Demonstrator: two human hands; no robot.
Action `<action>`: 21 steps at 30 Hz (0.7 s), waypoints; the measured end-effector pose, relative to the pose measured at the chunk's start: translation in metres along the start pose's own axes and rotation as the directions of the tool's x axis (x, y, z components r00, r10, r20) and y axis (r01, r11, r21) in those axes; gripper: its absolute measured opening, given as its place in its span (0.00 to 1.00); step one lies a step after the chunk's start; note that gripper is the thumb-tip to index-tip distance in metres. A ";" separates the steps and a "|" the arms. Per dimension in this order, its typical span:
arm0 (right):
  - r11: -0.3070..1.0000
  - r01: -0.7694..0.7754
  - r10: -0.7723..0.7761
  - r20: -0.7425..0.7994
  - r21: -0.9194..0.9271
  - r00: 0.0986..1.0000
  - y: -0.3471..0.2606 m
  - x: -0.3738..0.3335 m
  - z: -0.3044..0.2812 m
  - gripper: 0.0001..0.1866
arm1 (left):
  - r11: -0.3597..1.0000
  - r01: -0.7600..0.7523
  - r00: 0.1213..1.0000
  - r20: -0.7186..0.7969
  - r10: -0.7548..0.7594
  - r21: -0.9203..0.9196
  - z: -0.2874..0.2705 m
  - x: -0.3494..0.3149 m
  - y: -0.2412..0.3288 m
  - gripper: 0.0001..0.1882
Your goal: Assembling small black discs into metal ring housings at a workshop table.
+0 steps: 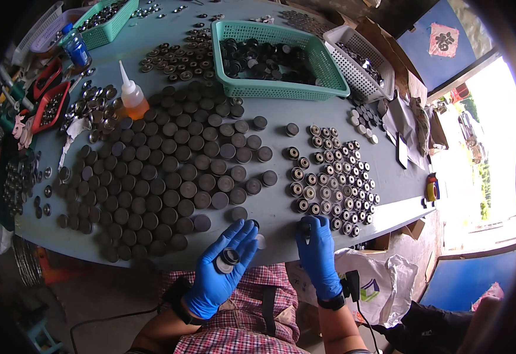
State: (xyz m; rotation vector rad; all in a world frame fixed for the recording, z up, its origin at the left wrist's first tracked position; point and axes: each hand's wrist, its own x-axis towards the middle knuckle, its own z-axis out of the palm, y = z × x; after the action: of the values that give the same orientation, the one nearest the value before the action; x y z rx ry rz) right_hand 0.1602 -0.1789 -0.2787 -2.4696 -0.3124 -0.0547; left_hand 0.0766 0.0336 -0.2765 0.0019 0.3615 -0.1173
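Observation:
My left hand (214,289), in a blue glove, is turned palm up at the table's near edge. It holds a few small round black-and-silver pieces (228,258) on its palm, fingers stretched out. A black disc shows by its fingertips, and a pale silver disc (260,241) lies beside them on the table. My right hand (321,259), also gloved, has its fingers pinched round a small dark piece (306,231), partly hidden. It is nearest to a group of silver-rimmed ring pieces (333,183). Left of my hands spread many dark grey round magnets or discs (152,171).
A green basket (281,90) of black discs and a white basket (382,82) stand at the back. A glue bottle (133,100) with orange liquid stands at the left, near metal cups (96,103). Red trays (51,106) and a blue bottle (76,50) stand farther left.

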 end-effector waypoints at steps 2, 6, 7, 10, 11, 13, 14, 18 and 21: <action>1.000 0.003 -0.003 -0.008 -0.020 1.000 0.001 0.001 0.000 0.11 | 1.000 0.001 1.000 -0.003 -0.001 -0.006 0.000 0.000 0.002 0.25; 0.999 -0.047 0.046 -0.080 -0.009 0.996 0.009 0.009 0.000 0.15 | 1.000 0.000 1.000 0.005 0.000 -0.004 0.000 0.001 0.003 0.25; 0.992 -0.102 0.109 -0.091 0.080 0.990 0.011 0.011 0.000 0.16 | 1.000 0.002 1.000 0.003 -0.002 -0.005 0.000 0.002 0.004 0.25; 0.977 -0.156 0.172 -0.111 0.142 0.979 0.011 0.019 0.005 0.16 | 1.000 0.000 1.000 0.013 0.000 -0.005 0.000 0.002 0.007 0.25; 0.966 -0.202 0.222 -0.116 0.163 0.968 0.009 0.022 0.006 0.17 | 1.000 -0.009 1.000 0.009 0.009 -0.002 -0.001 0.002 0.007 0.25; 0.984 -0.119 0.135 -0.119 0.132 0.984 0.018 0.025 0.011 0.17 | 1.000 -0.020 1.000 0.005 0.020 0.000 0.000 0.003 0.008 0.25; 0.994 -0.034 0.047 -0.121 0.102 0.992 0.020 0.026 0.012 0.18 | 1.000 -0.015 1.000 0.002 0.015 -0.009 0.002 0.003 0.007 0.25; 0.989 -0.042 0.048 -0.043 0.141 0.998 0.001 0.030 0.011 0.17 | 0.999 -0.015 1.000 -0.005 0.015 -0.029 0.001 0.002 0.008 0.24; 0.995 0.011 -0.008 -0.029 0.095 1.000 -0.009 0.040 0.014 0.16 | 0.999 -0.019 1.000 -0.011 0.018 -0.037 -0.001 0.003 0.008 0.24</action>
State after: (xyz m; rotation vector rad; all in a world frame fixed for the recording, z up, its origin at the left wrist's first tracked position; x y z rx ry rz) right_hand 0.1960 -0.1548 -0.2801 -2.3709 -0.3076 -0.0773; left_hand 0.0797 0.0413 -0.2788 -0.0304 0.3744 -0.0923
